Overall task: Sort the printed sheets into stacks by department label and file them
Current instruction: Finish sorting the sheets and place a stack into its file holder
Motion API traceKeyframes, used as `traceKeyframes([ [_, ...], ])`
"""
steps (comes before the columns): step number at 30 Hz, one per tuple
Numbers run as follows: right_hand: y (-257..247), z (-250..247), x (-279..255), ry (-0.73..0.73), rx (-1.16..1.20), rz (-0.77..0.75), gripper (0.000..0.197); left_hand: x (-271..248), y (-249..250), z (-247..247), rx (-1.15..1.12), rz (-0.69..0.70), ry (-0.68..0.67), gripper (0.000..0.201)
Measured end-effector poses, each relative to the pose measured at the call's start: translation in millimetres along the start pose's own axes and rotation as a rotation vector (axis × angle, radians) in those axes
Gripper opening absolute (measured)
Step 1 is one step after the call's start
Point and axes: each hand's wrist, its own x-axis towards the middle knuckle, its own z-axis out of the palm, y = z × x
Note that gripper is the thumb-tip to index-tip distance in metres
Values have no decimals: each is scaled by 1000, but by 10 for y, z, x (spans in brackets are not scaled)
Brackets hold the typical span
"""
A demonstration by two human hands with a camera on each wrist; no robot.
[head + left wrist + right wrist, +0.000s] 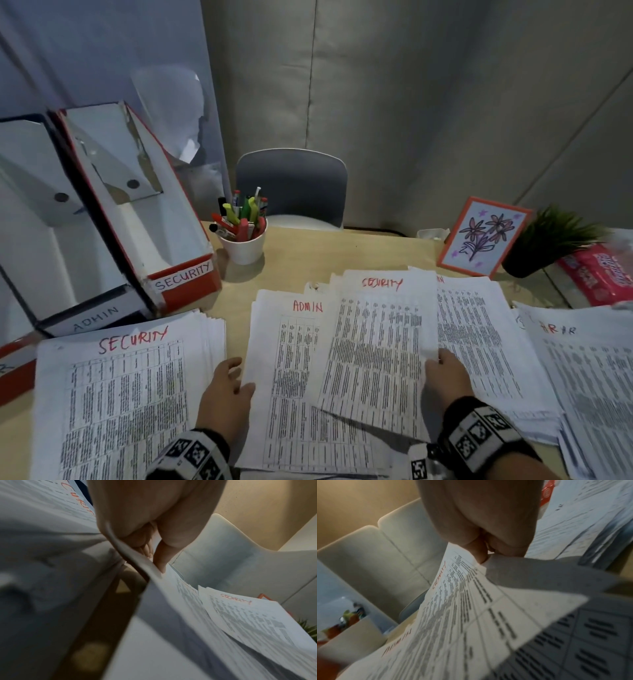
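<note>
My right hand (442, 366) pinches the right edge of a loose sheet headed SECURITY (376, 346), which hangs tilted over the middle pile. The pinch (488, 555) on that sheet (462, 591) shows in the right wrist view. My left hand (229, 383) grips the left edge of the ADMIN sheets (291, 383); thumb and fingers (159, 561) lift that edge (171, 595). A SECURITY stack (113, 394) lies at the left, an HR stack (589, 377) at the far right. Another pile (486, 335) lies under the held sheet.
Two open file boxes stand at the back left, a red one labelled SECURITY (181, 274) and a dark one labelled ADMIN (96, 315). Behind the papers are a white cup of pens (243, 243), a framed flower drawing (483, 236), a small plant (548, 240), a pink packet (599, 274) and a chair (291, 185).
</note>
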Motion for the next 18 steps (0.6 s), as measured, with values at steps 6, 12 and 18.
traceKeyframes([
  [6,67,-128,63,57,87,87,21,73,25,-32,63,30,-22,21],
  [12,31,-89,-13,-18,116,119,22,101,12,-44,33,-45,-64,17],
  [18,12,-24,-10,-128,50,140,21,194,-43,-51,132,-37,-138,32],
])
